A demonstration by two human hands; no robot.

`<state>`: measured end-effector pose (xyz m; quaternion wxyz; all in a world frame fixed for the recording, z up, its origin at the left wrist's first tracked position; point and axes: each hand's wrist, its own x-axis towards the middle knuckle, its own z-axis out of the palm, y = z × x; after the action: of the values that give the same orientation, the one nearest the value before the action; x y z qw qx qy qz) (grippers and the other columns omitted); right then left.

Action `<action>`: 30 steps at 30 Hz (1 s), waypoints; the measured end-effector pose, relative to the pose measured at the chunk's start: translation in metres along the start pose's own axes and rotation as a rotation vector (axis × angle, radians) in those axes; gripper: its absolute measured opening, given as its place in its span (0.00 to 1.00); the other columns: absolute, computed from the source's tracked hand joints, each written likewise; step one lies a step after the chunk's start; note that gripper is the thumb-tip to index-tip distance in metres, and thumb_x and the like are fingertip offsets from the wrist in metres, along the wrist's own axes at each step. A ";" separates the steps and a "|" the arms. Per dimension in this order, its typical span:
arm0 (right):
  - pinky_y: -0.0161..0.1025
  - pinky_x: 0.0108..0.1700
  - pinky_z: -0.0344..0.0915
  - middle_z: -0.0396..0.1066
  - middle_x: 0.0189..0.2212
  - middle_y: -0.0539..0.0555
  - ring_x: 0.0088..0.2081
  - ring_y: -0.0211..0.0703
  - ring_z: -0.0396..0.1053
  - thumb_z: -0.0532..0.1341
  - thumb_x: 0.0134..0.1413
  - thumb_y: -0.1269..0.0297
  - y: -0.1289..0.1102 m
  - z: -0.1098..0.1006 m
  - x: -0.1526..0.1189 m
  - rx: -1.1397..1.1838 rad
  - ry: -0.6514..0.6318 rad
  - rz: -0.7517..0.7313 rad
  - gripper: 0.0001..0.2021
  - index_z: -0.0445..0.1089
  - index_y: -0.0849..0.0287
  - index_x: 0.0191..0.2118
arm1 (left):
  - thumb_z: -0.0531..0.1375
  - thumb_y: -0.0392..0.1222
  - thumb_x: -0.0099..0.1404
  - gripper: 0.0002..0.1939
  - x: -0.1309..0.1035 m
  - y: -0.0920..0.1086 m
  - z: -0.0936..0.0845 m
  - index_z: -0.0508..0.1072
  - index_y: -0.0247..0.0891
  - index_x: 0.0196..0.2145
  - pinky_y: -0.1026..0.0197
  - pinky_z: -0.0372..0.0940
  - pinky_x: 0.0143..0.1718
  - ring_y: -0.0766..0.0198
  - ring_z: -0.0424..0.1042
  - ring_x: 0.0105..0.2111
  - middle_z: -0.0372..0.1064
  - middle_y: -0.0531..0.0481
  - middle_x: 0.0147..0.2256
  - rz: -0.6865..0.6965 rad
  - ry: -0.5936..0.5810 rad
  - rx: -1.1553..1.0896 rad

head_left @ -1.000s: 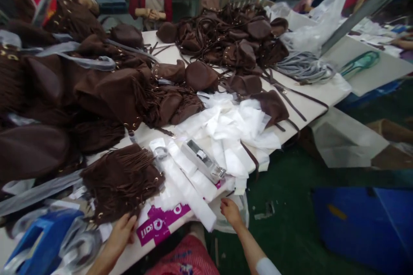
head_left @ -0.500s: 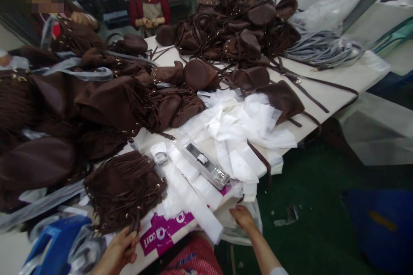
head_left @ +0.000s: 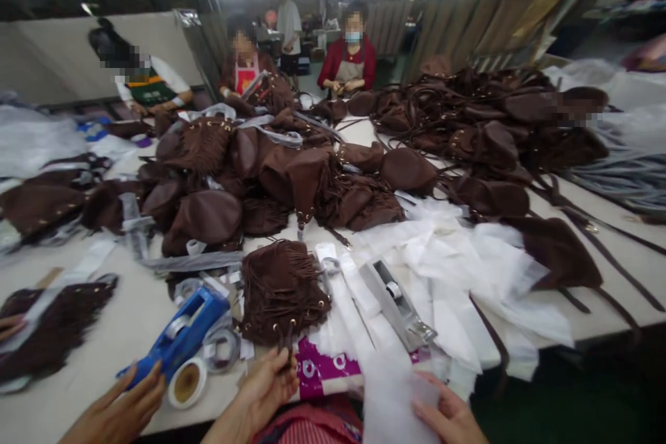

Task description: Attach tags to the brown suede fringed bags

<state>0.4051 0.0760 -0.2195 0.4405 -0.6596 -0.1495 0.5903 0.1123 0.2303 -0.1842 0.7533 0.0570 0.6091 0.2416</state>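
My left hand [head_left: 268, 385] is closed on a dark strap at the lower edge of a brown fringed bag [head_left: 284, 288], which lies in front of me. In my right hand [head_left: 447, 409] is a white sheet [head_left: 390, 395], pinched at its right side near the table's front edge. A grey tape dispenser [head_left: 398, 305] rests on white strips beyond the sheet. Under the bag's near edge a purple and white printed packet [head_left: 325, 368] shows. Many thin white sheets [head_left: 458, 257] are heaped to the right.
Another person's hand [head_left: 125, 406] touches a blue tape dispenser [head_left: 182, 333] beside a tape roll [head_left: 187, 383]. Brown bags [head_left: 296, 173] are piled across the table. Grey straps [head_left: 624, 173] lie at the right. Several people are beyond the table.
The view has swung up and left. My right hand, with no sheet before, now holds a white one. My left hand stays at the bag's strap. Another person's hand has appeared at the blue dispenser.
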 end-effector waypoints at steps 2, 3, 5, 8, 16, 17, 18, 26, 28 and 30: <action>0.45 0.40 0.70 0.77 0.33 0.55 0.37 0.54 0.74 0.68 0.40 0.50 -0.029 0.045 0.009 -0.137 -0.204 -0.016 0.18 0.76 0.54 0.37 | 0.61 0.36 0.63 0.07 -0.002 0.000 -0.002 0.65 0.37 0.29 0.68 0.64 0.24 0.72 0.66 0.18 0.66 0.56 0.22 0.011 -0.027 0.061; 0.44 0.39 0.69 0.77 0.30 0.54 0.36 0.53 0.74 0.66 0.42 0.51 -0.040 0.068 0.015 -0.215 -0.317 -0.017 0.16 0.76 0.57 0.35 | 0.61 0.38 0.63 0.08 -0.002 0.000 -0.003 0.65 0.37 0.29 0.68 0.62 0.23 0.73 0.65 0.17 0.65 0.57 0.21 0.022 -0.035 0.089; 0.41 0.35 0.68 0.76 0.29 0.53 0.33 0.50 0.72 0.65 0.42 0.52 -0.054 0.108 0.029 -0.312 -0.432 -0.042 0.16 0.75 0.59 0.33 | 0.63 0.41 0.61 0.10 -0.001 0.000 -0.005 0.65 0.37 0.28 0.70 0.58 0.20 0.75 0.61 0.15 0.63 0.59 0.20 0.047 -0.037 0.114; 0.40 0.34 0.66 0.76 0.29 0.54 0.32 0.48 0.71 0.65 0.41 0.51 -0.054 0.145 0.049 -0.334 -0.496 -0.062 0.18 0.73 0.61 0.34 | 0.64 0.46 0.58 0.13 0.000 0.002 -0.009 0.66 0.37 0.28 0.70 0.54 0.18 0.75 0.58 0.13 0.62 0.60 0.18 0.081 -0.035 0.138; 0.41 0.36 0.65 0.76 0.28 0.54 0.32 0.49 0.71 0.68 0.37 0.47 -0.018 0.162 0.067 -0.252 -0.581 0.048 0.23 0.72 0.61 0.35 | 0.64 0.47 0.55 0.13 -0.003 0.004 -0.011 0.66 0.37 0.26 0.69 0.49 0.15 0.73 0.58 0.12 0.66 0.56 0.17 0.138 -0.006 0.231; 0.41 0.36 0.66 0.76 0.28 0.54 0.32 0.49 0.72 0.68 0.39 0.48 -0.017 0.164 0.066 -0.205 -0.600 0.077 0.22 0.72 0.60 0.36 | 0.63 0.48 0.56 0.13 -0.003 0.003 -0.011 0.66 0.37 0.26 0.69 0.49 0.15 0.73 0.58 0.12 0.66 0.56 0.17 0.134 -0.006 0.231; 0.41 0.37 0.66 0.76 0.29 0.53 0.32 0.48 0.72 0.68 0.40 0.49 -0.016 0.166 0.064 -0.155 -0.611 0.101 0.22 0.72 0.60 0.37 | 0.63 0.48 0.56 0.13 -0.004 0.003 -0.011 0.66 0.37 0.27 0.69 0.50 0.15 0.73 0.59 0.13 0.66 0.56 0.18 0.129 -0.006 0.229; 0.36 0.29 0.63 0.75 0.23 0.51 0.24 0.43 0.70 0.71 0.36 0.50 -0.013 0.176 0.054 -0.088 -0.555 0.167 0.21 0.72 0.61 0.32 | 0.59 0.50 0.59 0.13 -0.003 -0.006 -0.003 0.64 0.38 0.30 0.70 0.51 0.16 0.74 0.58 0.13 0.64 0.59 0.18 0.116 0.017 0.197; 0.35 0.26 0.62 0.73 0.20 0.50 0.21 0.41 0.69 0.70 0.38 0.48 -0.008 0.183 0.055 -0.003 -0.550 0.205 0.20 0.70 0.60 0.29 | 0.58 0.50 0.61 0.13 -0.002 -0.010 0.000 0.64 0.38 0.29 0.70 0.51 0.15 0.74 0.57 0.13 0.63 0.59 0.18 0.114 0.025 0.194; 0.34 0.24 0.61 0.71 0.18 0.49 0.19 0.38 0.67 0.70 0.39 0.47 -0.003 0.192 0.057 0.059 -0.551 0.206 0.20 0.69 0.60 0.27 | 0.57 0.50 0.61 0.13 -0.001 -0.013 0.002 0.63 0.38 0.29 0.70 0.50 0.14 0.74 0.56 0.12 0.62 0.60 0.17 0.111 0.034 0.200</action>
<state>0.2460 0.1961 -0.2373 0.3404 -0.4732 -0.1783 0.7927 0.1179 0.2186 -0.1880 0.7190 0.1613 0.6386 0.2220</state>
